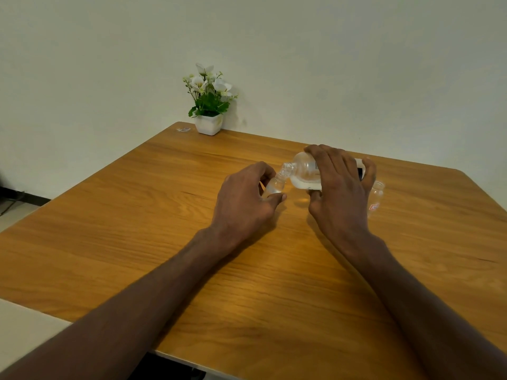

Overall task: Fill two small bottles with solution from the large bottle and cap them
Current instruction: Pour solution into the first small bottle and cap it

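Observation:
My right hand [340, 185] grips the large clear bottle [303, 171], tipped on its side above the table with its open mouth pointing left and clear liquid lying in its lower half. The mouth touches the neck of a small clear bottle [275, 185], which my left hand [244, 198] holds tilted between thumb and fingers. A second small clear bottle [377, 194] with a red-marked label stands upright on the table just right of my right hand, partly hidden by it. No caps are visible.
The wooden table [192, 256] stands against a pale wall. A white pot with white flowers [209, 105] sits at the far corner, with a small clear object [183, 130] beside it. The table's front edge runs near my forearms.

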{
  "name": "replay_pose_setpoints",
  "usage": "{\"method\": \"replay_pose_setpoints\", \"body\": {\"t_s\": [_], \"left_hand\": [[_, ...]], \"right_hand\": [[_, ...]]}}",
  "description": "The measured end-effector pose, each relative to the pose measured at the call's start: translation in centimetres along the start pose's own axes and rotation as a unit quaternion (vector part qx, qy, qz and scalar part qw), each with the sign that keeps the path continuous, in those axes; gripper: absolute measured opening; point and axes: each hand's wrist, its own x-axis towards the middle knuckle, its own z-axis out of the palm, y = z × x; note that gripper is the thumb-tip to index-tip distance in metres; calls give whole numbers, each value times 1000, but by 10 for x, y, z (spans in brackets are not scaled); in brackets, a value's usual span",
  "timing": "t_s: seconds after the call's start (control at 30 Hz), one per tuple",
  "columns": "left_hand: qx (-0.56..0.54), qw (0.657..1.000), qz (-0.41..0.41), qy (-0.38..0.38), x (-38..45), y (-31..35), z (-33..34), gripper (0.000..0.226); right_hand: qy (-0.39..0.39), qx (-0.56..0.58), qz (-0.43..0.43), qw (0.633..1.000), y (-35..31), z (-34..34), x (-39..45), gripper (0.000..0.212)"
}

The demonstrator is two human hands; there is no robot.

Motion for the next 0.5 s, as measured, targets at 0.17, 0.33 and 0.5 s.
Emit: {"method": "replay_pose_setpoints", "body": {"t_s": [0.17,0.33,0.5], "left_hand": [[-2,1000,1,2,0,1,-1,38],[-1,1000,2,8,0,2,0,40],[-8,1000,0,14,0,1,-1,41]], "right_hand": [[1,0,1,1000,-1,0,0,87],[2,1,7,1000,-2,0,-1,88],[17,10,12,1000,-2,2,0,85]]}}
